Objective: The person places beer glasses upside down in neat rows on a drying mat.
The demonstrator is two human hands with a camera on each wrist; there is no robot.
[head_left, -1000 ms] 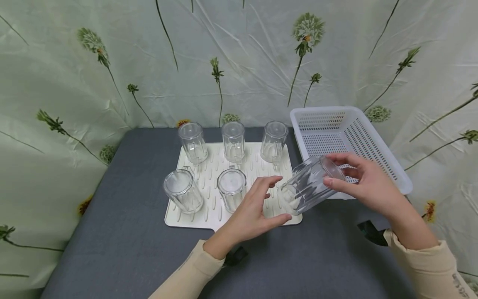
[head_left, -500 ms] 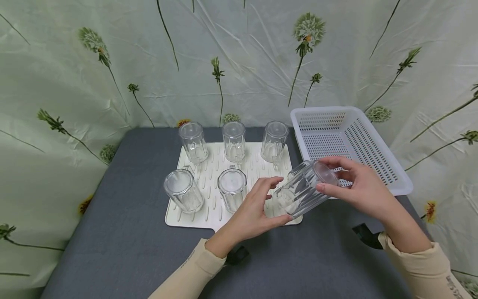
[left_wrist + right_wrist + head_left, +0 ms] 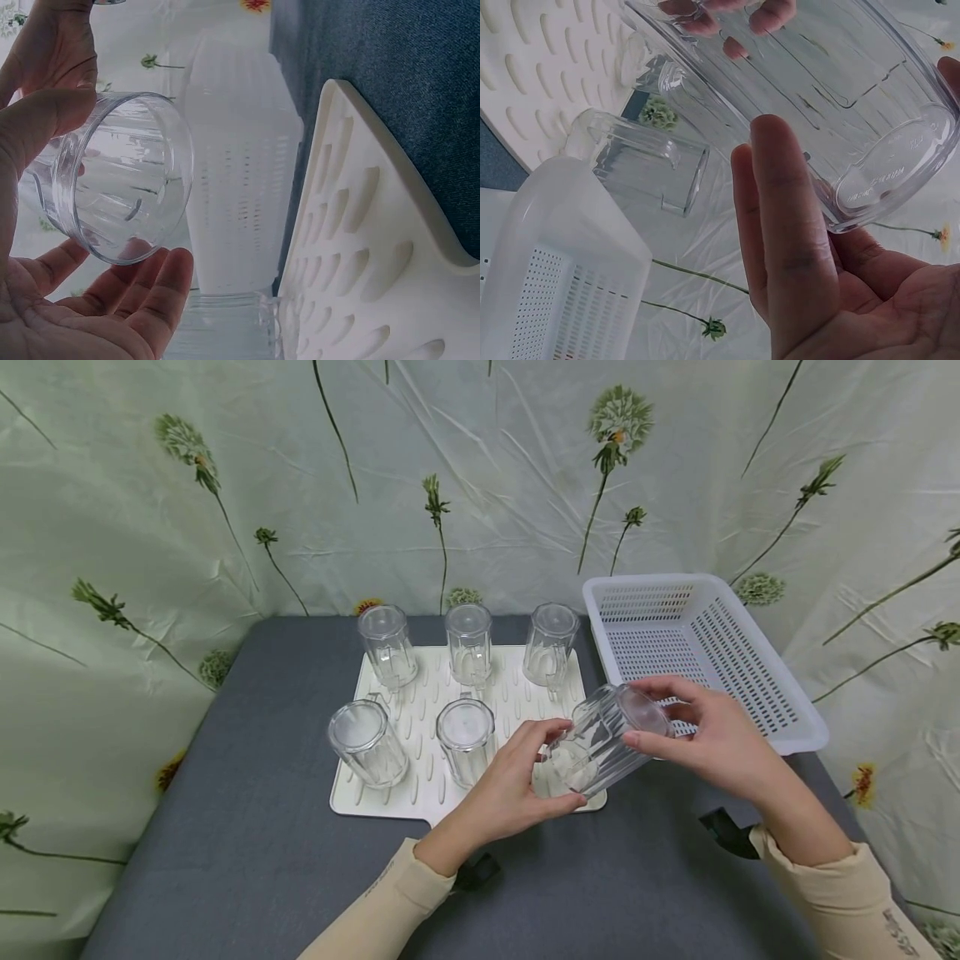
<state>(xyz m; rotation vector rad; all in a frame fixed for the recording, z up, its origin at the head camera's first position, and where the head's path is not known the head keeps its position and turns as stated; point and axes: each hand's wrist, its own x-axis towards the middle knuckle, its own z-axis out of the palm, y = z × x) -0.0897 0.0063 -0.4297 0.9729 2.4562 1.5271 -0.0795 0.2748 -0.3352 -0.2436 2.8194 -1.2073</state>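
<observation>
A clear glass mug is tilted above the front right of a white ridged drainer board, its open rim facing down-left. My right hand grips it near the base with thumb and fingers. At the rim end, my left hand has its thumb and fingers around the mug's mouth. In the left wrist view, the round mouth lies between thumb and fingers. The right wrist view shows embossed lettering on the mug base. Part of the board is hidden behind the left hand.
Several upside-down mugs stand on the board, among them the back-left mug, back-right mug and front-left mug. A white perforated basket stands at the right. A dark grey cloth covers the table before a floral curtain.
My right hand has carried the mug leftward and slightly down toward the left hand. The left hand's fingers have come onto the mug's rim. The mugs on the board have stayed put.
</observation>
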